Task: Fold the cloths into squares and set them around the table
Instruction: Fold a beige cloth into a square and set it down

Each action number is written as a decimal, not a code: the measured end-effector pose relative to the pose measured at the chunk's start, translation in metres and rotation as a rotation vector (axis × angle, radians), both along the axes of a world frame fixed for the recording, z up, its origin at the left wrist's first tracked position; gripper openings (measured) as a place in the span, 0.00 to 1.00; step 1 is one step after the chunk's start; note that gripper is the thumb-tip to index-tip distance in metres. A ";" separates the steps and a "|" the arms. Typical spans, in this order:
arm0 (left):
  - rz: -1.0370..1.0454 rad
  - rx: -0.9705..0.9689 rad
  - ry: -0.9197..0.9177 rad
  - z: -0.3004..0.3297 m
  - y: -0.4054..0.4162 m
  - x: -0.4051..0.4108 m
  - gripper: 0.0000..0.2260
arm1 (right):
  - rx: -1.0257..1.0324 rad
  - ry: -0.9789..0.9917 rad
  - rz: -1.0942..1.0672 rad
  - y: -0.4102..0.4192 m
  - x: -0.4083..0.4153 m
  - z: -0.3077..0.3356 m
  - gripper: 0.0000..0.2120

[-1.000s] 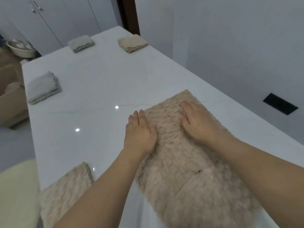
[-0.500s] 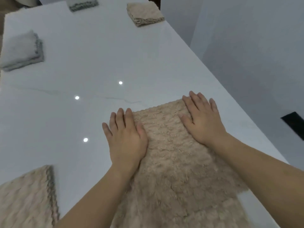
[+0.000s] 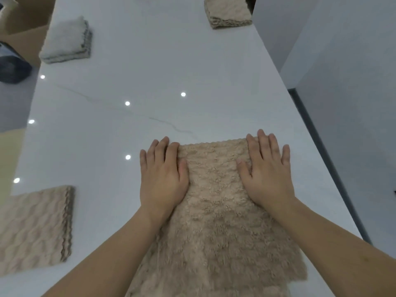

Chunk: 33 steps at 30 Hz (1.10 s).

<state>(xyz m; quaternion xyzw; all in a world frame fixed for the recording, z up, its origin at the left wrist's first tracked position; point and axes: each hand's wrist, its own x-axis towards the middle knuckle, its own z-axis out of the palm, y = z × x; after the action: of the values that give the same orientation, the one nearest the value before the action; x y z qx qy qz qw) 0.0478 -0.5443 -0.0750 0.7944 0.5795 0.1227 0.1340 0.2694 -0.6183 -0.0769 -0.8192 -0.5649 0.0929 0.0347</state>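
A fluffy beige cloth (image 3: 216,211) lies spread on the white table (image 3: 150,71) in front of me. My left hand (image 3: 162,176) lies flat on the cloth's far left edge, its fingers straight and partly on the table. My right hand (image 3: 265,174) presses flat on the far right corner. A folded beige cloth (image 3: 34,228) sits at the near left edge. A folded white-grey cloth (image 3: 66,40) lies at the far left. Another folded beige cloth (image 3: 228,12) lies at the far right.
The table's right edge runs close beside a grey-white wall (image 3: 342,82). A cardboard box (image 3: 23,28) and a dark object (image 3: 11,69) stand on the floor past the table's left edge. Small ceiling-light reflections dot the tabletop.
The view has tilted down and turned. Both hands have slid outward along the cloth's far edge, ending farther apart on its two corners.
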 end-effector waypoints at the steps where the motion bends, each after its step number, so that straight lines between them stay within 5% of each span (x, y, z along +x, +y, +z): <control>1: 0.002 0.006 -0.020 0.000 -0.001 0.000 0.16 | -0.002 0.001 0.002 0.000 0.000 0.000 0.31; 9: 0.002 0.156 -0.079 -0.004 0.000 0.000 0.03 | 0.012 0.009 0.017 0.000 0.000 0.002 0.31; 21: 0.063 0.247 -0.038 -0.004 -0.001 0.001 0.02 | 0.213 0.061 0.067 -0.003 0.004 0.001 0.26; 27: 0.083 0.164 0.047 -0.011 0.006 0.001 0.05 | 0.279 0.259 0.120 0.019 0.008 0.004 0.03; 33: 0.120 0.136 -0.203 0.045 0.050 0.007 0.04 | 0.252 0.574 0.146 0.088 0.026 0.056 0.07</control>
<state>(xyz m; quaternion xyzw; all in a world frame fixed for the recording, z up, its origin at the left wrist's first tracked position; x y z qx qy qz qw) 0.0553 -0.4948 -0.0299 0.7491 0.5998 0.2492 0.1300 0.2952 -0.5304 -0.0207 -0.7059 -0.5966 0.2519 0.2868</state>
